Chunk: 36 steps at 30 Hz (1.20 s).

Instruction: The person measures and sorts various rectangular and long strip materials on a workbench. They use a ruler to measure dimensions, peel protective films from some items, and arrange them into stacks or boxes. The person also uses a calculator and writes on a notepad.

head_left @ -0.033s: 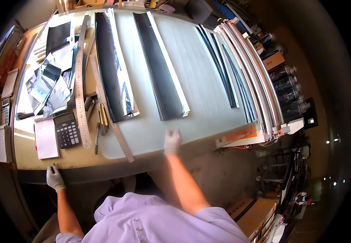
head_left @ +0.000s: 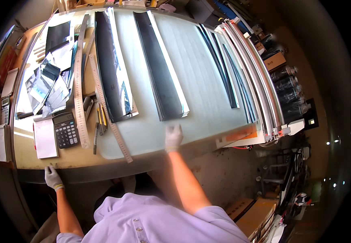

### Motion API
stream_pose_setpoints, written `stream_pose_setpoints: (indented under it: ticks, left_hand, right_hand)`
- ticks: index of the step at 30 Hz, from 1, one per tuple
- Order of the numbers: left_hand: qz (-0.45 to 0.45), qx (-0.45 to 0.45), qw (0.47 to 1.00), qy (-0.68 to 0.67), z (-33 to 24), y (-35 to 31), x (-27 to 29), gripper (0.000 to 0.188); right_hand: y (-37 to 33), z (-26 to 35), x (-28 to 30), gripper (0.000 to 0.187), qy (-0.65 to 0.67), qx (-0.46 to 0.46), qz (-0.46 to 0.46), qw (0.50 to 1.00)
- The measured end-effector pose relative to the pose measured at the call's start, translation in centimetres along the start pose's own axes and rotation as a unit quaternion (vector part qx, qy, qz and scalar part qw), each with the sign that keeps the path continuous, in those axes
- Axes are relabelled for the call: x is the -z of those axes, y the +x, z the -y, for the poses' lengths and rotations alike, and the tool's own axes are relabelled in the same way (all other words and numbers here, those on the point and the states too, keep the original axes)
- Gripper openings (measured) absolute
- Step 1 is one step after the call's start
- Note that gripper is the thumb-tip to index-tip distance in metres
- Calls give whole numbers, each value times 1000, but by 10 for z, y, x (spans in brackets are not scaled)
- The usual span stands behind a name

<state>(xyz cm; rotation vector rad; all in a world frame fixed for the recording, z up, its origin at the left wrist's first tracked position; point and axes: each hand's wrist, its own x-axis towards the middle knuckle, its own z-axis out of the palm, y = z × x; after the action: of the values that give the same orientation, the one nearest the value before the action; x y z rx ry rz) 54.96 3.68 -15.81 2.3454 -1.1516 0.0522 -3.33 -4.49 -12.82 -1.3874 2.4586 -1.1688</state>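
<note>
My right hand (head_left: pixel 174 137), in a pale glove, is curled closed over the front of the greenish-white mat (head_left: pixel 208 113), with nothing visible in it. Just beyond it ends a long stack of dark film strips (head_left: pixel 159 69) with a bright right edge. My left hand (head_left: pixel 53 179), also gloved, is at the front left edge of the table (head_left: pixel 82 163), its fingers drawn together. What they hold, if anything, is too small to tell. A second stack of dark strips (head_left: pixel 112 73) lies farther left, beside a long ruler (head_left: pixel 106 109).
On the left lie a black calculator (head_left: pixel 66 130), a white notepad (head_left: pixel 46 138), a yellow cutter knife (head_left: pixel 102 116), another long ruler (head_left: pixel 79 85) and loose film scraps (head_left: pixel 50 85). Narrow dark strips (head_left: pixel 220 67) and long rollers (head_left: pixel 256 77) line the right side. Cardboard boxes (head_left: pixel 256 216) stand below right.
My right hand has shifted slightly toward me, away from the near end of the film strips. My left hand has moved a little to the left. The table items look unchanged.
</note>
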Motion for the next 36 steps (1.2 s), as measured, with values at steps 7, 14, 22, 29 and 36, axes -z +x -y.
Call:
stream_pose_setpoints:
  ticks: [7,14,22,29,36]
  left_hand:
    - [44,-23,943,-328,-133,-74,9,30]
    - [311,-181,887,-288,-339,-164,-36,21]
    - [522,186,699,-453,-453,-187,-142,33]
    - [600,102,710,-354,-474,-180,-159,28]
    - [601,130,693,-376,-469,-182,-174,28]
  right_hand:
    - [74,-24,-11,65,-75,155,122,977]
    - [87,-36,-14,61,-54,193,157,967]
    - [106,-41,-14,23,-71,171,153,971]
    - [122,-38,-6,32,-30,65,201,977]
    - [120,-33,-8,36,-33,217,118,968]
